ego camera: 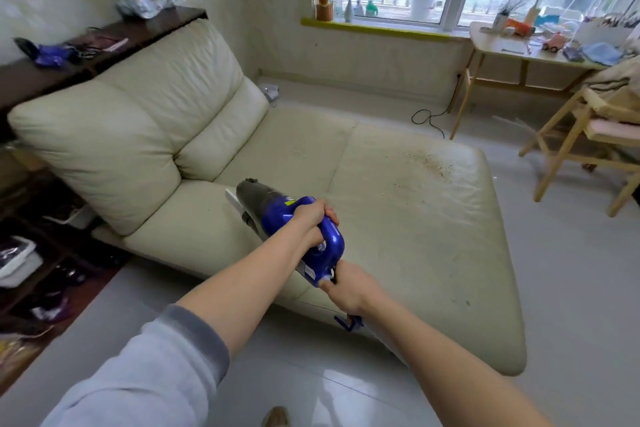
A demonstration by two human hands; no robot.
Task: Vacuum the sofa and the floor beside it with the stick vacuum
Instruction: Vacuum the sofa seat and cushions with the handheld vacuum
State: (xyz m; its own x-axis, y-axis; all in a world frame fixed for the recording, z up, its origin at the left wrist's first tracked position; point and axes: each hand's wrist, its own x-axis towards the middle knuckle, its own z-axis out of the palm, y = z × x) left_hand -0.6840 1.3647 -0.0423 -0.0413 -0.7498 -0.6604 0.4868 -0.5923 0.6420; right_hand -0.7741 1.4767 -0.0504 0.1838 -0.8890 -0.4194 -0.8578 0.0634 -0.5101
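A blue hand-held vacuum (pixel 277 215) with a dark dust cup hovers over the front left part of the cream leather sofa (pixel 398 225). Its white nozzle points at the seat near the back cushion. My left hand (pixel 313 218) grips the vacuum's handle from above. My right hand (pixel 348 288) holds the rear end of the vacuum body, fingers curled at a small black part there. A patch of brown crumbs (pixel 434 165) lies on the far right part of the seat. Light grey floor (pixel 571 270) runs beside the sofa.
A dark shelf unit (pixel 52 73) with clutter stands behind and left of the sofa. Wooden chairs (pixel 588 135) and a desk (pixel 519 52) stand at the right under the window. A black cable (pixel 427 118) lies on the floor behind the sofa.
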